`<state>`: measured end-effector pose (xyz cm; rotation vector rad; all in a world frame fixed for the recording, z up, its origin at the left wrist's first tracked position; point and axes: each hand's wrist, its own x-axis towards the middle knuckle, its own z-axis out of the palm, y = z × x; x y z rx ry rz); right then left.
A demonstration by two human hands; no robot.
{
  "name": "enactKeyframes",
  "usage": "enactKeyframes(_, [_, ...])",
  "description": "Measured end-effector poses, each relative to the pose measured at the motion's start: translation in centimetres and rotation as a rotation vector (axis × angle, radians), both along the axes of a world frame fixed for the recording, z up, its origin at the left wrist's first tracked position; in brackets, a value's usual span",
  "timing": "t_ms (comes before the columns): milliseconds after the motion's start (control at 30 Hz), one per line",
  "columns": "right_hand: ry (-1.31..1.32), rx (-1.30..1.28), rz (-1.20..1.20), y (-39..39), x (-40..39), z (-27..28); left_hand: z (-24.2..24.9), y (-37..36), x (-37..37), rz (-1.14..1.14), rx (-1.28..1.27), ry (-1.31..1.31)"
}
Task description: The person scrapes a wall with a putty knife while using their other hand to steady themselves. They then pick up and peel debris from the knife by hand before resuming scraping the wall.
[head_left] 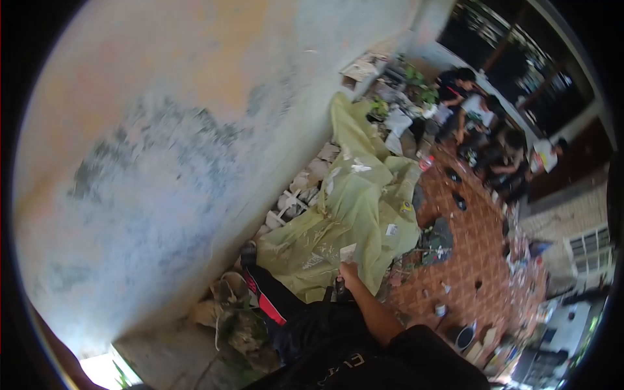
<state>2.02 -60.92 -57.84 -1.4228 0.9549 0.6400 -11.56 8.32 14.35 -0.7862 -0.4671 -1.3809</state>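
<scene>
My right hand (349,270) is closed around the handle of a scraper (348,253), whose pale flat blade points away from me. Below it spreads a crumpled yellow-green sheet (357,201) with pale flakes scattered on it. On the left rises a wall (149,162) with peeling, stained paint in blue, grey and orange tones. My left hand cannot be made out; only part of an arm (57,351) shows at the lower left edge.
Rubble (279,211) lies between the wall and the sheet. Several people sit at the upper right beside a tiled floor (481,250). A dark bucket (465,337) and a small can (441,310) stand on the tiles. Rocks (244,325) lie near my legs.
</scene>
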Motion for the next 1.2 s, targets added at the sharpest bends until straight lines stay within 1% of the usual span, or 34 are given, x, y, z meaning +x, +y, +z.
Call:
enactKeyframes(33, [-0.016, 0.018, -0.114, -0.3, -0.1, -1.6, -0.4, -0.5, 0.1, -0.070, -0.088, -0.056])
enactKeyframes(67, [-0.030, 0.037, -0.223, -0.7, -0.3, -2.8, -0.7, -0.9, 0.4, -0.228, -0.183, -0.080])
enactKeyframes(100, [-0.030, 0.051, -0.256, -1.3, -0.4, -2.9, -0.8, -1.2, 0.5, -0.243, -0.197, -0.106])
enactKeyframes(167, [-0.001, 0.220, -0.254, -3.2, -0.3, -2.9, -1.0, -2.0, 0.8, -0.247, -0.193, -0.100])
enactKeyframes(333, [0.065, 0.265, -0.323, -4.6, -1.0, -3.2, -1.3, -3.4, 1.3, -0.157, -0.130, -0.048])
enactKeyframes(367, [0.048, 0.185, -0.287, -4.6, -1.0, -2.8, -1.3, -3.5, 1.4, -0.173, -0.122, -0.050])
enactKeyframes(400, [0.033, 0.103, -0.248, -4.8, -1.0, -3.0, -1.3, -3.7, 1.4, -0.135, -0.115, -0.049])
enactKeyframes(433, [0.028, 0.108, -0.258, -4.8, -0.9, -3.1, -1.4, -3.8, 1.6, -0.095, -0.110, -0.051])
enactKeyframes(500, [0.021, -0.039, -0.145, -4.8, -1.2, -3.5, -1.4, -4.0, 1.7, -0.100, -0.101, -0.051])
enactKeyframes(633, [0.020, -0.018, -0.106, -4.7, -1.1, -3.3, -1.3, -3.1, 1.7, -0.025, -0.097, -0.091])
enactKeyframes(700, [0.001, 0.047, -0.084, -4.5, -1.0, -2.6, -1.3, -3.0, 1.5, 0.009, -0.094, -0.106])
enactKeyframes(767, [0.009, 0.029, -0.063, -3.8, -0.6, -2.0, -1.2, -3.1, 1.5, -0.010, -0.137, -0.108])
enactKeyframes(800, [0.021, 0.007, -0.046, -3.4, -0.5, -1.9, -1.2, -3.0, 1.5, -0.079, -0.130, -0.076])
enactKeyframes(833, [0.020, 0.006, -0.031, -3.3, -0.7, -2.0, -1.2, -2.9, 1.5, -0.064, -0.129, -0.078])
enactKeyframes(900, [-0.049, 0.019, 0.086, -3.0, -1.0, -2.1, -1.2, -2.8, 1.5, -0.079, -0.133, -0.072])
enactKeyframes(933, [-0.061, 0.021, 0.109, -2.3, -0.4, -2.0, -1.3, -2.7, 1.5, -0.027, -0.144, -0.086])
enactKeyframes(967, [-0.043, 0.103, 0.035, -1.3, 0.4, -1.9, -1.0, -1.3, 1.0, -0.149, -0.212, -0.093])
enactKeyframes(1067, [0.023, 0.335, -0.195, 1.3, 2.3, -0.5, -1.1, -1.7, 1.2, -0.064, -0.201, -0.123])
enactKeyframes(1100, [0.052, 0.407, -0.272, 2.0, 2.7, 0.3, -1.2, -1.7, 1.2, -0.131, -0.241, -0.128])
enactKeyframes(1133, [0.069, 0.440, -0.168, 3.4, 4.3, 3.6, -1.3, -1.6, 1.1, -0.198, -0.278, -0.132])
enactKeyframes(1200, [-0.102, 0.484, -0.032, 6.9, 7.9, 7.5, -1.4, -1.5, 1.2, -0.168, -0.258, -0.125])
